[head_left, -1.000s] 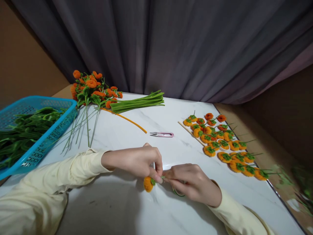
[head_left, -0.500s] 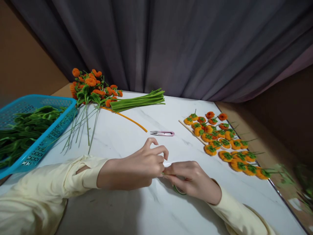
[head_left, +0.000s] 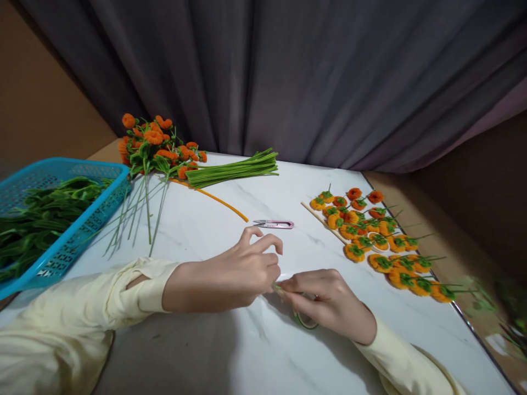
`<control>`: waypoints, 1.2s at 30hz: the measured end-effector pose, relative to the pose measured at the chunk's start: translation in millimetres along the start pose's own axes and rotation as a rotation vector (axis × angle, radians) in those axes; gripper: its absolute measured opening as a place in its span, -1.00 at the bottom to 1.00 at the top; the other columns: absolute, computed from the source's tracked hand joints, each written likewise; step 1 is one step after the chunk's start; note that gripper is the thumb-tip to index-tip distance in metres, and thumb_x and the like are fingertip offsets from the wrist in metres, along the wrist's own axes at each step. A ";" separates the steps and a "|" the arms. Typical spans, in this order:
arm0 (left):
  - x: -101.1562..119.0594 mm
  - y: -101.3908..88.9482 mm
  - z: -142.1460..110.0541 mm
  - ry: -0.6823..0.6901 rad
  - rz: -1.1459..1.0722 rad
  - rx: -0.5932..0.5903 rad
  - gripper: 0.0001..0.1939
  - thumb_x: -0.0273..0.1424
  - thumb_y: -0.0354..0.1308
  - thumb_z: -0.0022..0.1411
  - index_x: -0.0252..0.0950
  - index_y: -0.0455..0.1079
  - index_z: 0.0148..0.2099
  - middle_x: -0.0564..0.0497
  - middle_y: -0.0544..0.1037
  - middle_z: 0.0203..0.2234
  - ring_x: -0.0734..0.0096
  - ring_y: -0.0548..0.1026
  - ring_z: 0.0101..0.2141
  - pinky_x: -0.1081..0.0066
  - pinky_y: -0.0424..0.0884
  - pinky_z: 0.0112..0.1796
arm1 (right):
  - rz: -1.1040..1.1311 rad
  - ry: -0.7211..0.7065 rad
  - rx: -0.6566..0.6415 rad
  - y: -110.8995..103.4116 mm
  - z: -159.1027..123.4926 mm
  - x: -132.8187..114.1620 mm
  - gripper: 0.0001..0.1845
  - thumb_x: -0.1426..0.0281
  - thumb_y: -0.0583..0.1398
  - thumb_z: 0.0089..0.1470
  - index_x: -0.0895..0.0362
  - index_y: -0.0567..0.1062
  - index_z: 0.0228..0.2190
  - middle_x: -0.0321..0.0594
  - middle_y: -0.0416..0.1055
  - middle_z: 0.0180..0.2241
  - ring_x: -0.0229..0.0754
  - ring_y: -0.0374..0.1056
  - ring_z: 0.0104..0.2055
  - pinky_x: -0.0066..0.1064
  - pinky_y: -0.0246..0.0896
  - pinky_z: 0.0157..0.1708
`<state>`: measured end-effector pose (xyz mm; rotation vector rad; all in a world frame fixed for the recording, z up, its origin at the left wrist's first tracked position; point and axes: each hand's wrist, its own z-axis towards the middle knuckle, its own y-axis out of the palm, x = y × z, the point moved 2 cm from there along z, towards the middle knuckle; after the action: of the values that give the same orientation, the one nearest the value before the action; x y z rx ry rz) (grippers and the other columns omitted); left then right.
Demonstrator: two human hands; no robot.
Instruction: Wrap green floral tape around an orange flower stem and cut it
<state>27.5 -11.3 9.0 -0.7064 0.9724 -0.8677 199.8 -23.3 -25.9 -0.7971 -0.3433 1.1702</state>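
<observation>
basket (head_left: 88, 219) left; snips (head_left: 274, 224) behind hands – pumpkins (head_left: 379, 241) right

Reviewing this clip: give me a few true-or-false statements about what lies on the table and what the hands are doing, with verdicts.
1. The pink snips lie on the table, in no hand. True.
2. The blue basket holds orange pieces. False: it holds green strips.
3. The left hand and right hand meet fingertip to fingertip. True.
4. The loose orange pumpkins lie by the left hand. False: they lie on the right-hand side of the table.
5. The right hand holds a ring of green tape. True.
</observation>
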 end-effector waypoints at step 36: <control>-10.2 -12.6 8.3 -0.174 -0.373 -0.281 -0.80 -0.51 -0.01 0.28 -0.35 0.39 -0.38 0.08 0.51 -0.48 0.51 0.40 -0.40 0.28 0.02 -0.04 | 0.634 0.628 -0.111 -4.8 5.2 5.0 -0.77 0.30 0.23 0.03 0.26 0.49 -0.40 -0.25 0.44 -0.58 -0.40 0.26 -0.67 -0.57 0.18 -0.60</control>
<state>28.3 -7.4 26.9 -1.2117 0.8251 -0.9824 201.8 -17.5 -19.7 -1.3772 0.4003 1.4072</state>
